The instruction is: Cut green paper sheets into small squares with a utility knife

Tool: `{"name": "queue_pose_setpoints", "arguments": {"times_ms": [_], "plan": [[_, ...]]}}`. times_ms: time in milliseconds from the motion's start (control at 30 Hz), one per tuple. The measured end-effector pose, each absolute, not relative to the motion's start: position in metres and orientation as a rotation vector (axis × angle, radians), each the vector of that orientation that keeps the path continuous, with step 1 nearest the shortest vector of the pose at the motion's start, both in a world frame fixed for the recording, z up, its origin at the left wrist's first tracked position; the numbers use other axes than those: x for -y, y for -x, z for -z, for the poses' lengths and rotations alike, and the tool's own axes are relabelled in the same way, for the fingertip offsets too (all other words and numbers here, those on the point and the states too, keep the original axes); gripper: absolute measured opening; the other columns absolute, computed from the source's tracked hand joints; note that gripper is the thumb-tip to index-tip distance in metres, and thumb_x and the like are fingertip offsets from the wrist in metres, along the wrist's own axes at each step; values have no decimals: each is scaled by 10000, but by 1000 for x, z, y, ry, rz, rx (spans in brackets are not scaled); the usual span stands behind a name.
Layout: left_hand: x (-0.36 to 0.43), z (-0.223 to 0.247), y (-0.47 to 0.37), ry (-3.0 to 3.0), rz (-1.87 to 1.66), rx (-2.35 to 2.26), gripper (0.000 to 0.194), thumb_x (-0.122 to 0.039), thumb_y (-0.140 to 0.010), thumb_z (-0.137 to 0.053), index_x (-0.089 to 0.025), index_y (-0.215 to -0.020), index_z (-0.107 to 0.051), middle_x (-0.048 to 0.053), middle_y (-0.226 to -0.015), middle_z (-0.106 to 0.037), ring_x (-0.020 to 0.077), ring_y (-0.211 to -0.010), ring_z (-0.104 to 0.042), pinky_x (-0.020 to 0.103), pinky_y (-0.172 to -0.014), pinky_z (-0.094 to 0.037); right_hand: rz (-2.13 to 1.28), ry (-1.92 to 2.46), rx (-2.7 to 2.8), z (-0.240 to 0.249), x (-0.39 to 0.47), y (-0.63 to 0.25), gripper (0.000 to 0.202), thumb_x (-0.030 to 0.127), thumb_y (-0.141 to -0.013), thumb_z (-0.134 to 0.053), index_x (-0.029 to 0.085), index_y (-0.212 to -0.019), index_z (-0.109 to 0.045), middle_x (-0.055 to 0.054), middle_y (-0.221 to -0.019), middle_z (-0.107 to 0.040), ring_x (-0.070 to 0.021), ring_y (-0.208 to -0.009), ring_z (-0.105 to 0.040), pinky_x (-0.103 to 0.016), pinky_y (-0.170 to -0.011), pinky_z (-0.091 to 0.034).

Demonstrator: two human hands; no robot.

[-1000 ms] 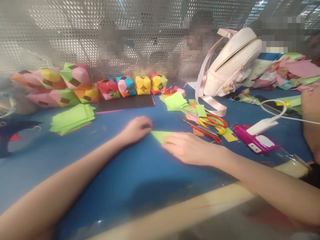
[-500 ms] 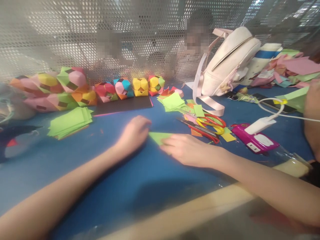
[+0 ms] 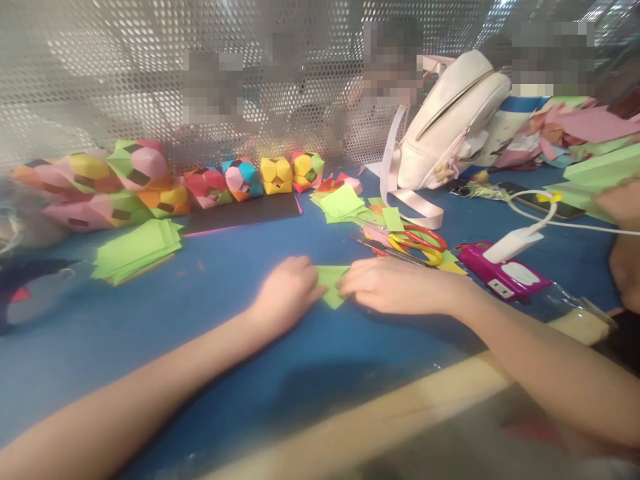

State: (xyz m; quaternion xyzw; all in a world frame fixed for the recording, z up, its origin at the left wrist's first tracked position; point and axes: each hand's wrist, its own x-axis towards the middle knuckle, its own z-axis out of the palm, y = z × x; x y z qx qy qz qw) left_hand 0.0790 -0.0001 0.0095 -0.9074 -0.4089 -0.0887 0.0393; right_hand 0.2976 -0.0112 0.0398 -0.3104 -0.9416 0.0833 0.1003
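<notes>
Between my hands, on the blue table, lies a small folded piece of green paper (image 3: 333, 283), with one corner pointing toward me. My left hand (image 3: 289, 293) has its fingers curled closed on the paper's left end. At the right end, my right hand (image 3: 383, 285) pinches the paper with its fingertips. Just beyond the right hand are scissors (image 3: 417, 245) with red and yellow handles. A stack of green paper sheets (image 3: 137, 250) rests to the left of my left hand.
Folded coloured paper balls (image 3: 143, 165) line the perforated metal screen. A white backpack (image 3: 450, 127), a purple power strip (image 3: 510, 272) with a white cable, and a pile of paper scraps (image 3: 555, 137) stand at the right. Another person's hand (image 3: 620, 200) holds green paper there.
Both hands have moved closer together around the green paper, the left one to the right and nearer me. The paper's shape has changed, its point now facing me.
</notes>
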Motion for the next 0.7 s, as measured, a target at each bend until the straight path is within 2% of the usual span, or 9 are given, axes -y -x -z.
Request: {"name": "queue_pose_setpoints", "arguments": {"times_ms": [167, 300, 400, 533, 700], "plan": [[2, -6, -79, 2761, 280, 1223, 237, -333, -932, -517, -140, -824, -600, 90, -879, -606, 223, -810, -550, 359, -751, -471, -108, 939, 2464, -25, -5, -288, 401, 22, -829, -388, 132, -1104, -659, -95, -1078, -706, -209, -1016, -605, -382, -893, -494], [2, -6, -79, 2758, 383, 1186, 237, -340, -948, -484, -154, -842, -587, 74, -840, -596, 210, -787, -544, 343, -727, -459, -66, 890, 2606, -12, -6, -271, 412, 45, -854, -418, 78, -1242, -552, -165, -1082, -675, -231, -970, -607, -421, -854, -488], [2, -7, -79, 2744, 321, 1189, 261, -352, -949, -482, -156, -814, -588, 73, -839, -595, 207, -780, -540, 333, -713, -445, -24, 1048, 2816, -22, 2, -270, 299, 45, -864, -437, 87, -1108, -605, -150, -959, -680, -229, -872, -626, -389, -798, -469], [3, -8, -79, 2730, 229, 1194, 251, -338, -937, -511, -147, -798, -596, 82, -860, -602, 211, -791, -538, 332, -708, -434, 189, 1369, 2934, -44, 10, -289, 222, 11, -807, -461, 109, -867, -652, -113, -738, -659, -236, -761, -628, -370, -770, -443], [3, -7, -79, 2710, 264, 1153, 228, -309, -936, -499, -150, -805, -596, 97, -892, -610, 227, -825, -543, 353, -712, -436, 214, 1410, 2851, -48, 10, -301, 215, 42, -811, -456, 134, -820, -650, -101, -723, -660, -239, -776, -638, -397, -822, -443]]}}
